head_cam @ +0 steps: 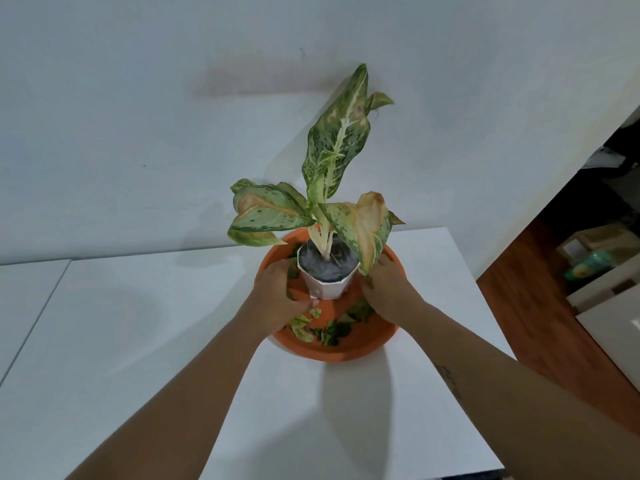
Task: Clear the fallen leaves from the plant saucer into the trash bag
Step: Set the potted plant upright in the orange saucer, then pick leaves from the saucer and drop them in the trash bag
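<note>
Green fallen leaves [332, 332] lie between both hands' grips in saucer [346, 351].

My left hand [277, 292] and right hand [388, 289] reached into the orange saucer [346, 351] on either side of the white pot [327, 285]. Fallen leaves [332, 332] lay scattered near me in the saucer, which sat on the white table [138, 323].

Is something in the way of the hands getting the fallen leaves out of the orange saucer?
Partly. The white pot stands mid-saucer, so leaf bits behind it are blocked. The loose leaves in front lie open below the left hand and right hand. No trash bag is in view.
</note>
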Motion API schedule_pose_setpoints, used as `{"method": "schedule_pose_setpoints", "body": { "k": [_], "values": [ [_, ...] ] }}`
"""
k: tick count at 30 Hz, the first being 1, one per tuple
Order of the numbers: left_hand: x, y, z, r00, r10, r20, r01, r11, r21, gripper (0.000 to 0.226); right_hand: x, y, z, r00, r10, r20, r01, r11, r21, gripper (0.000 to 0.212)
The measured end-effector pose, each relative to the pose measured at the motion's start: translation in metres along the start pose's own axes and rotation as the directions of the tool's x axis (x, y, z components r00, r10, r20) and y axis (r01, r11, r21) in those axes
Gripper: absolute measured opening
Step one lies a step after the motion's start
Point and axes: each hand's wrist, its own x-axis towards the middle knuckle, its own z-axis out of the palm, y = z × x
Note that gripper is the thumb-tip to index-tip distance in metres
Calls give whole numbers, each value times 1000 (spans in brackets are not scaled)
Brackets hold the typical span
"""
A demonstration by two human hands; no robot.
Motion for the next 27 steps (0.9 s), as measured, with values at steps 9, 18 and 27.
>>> {"method": "schedule_pose_setpoints", "body": {
  "k": [9,18,27],
  "values": [
    [-30,14,28,976,-112,189,9,880,475,88,-32,-11,10,959,20,283,41,977,-211,39],
    [-36,12,27,999,0,33,-11,945,326,68,-33,-2,-6,972,-110,208,120,992,-36,52],
    [-45,26,49,986,-64,154,29,976,216,61,-34,0,0,860,-262,438,281,960,23,54]
  ]
}}
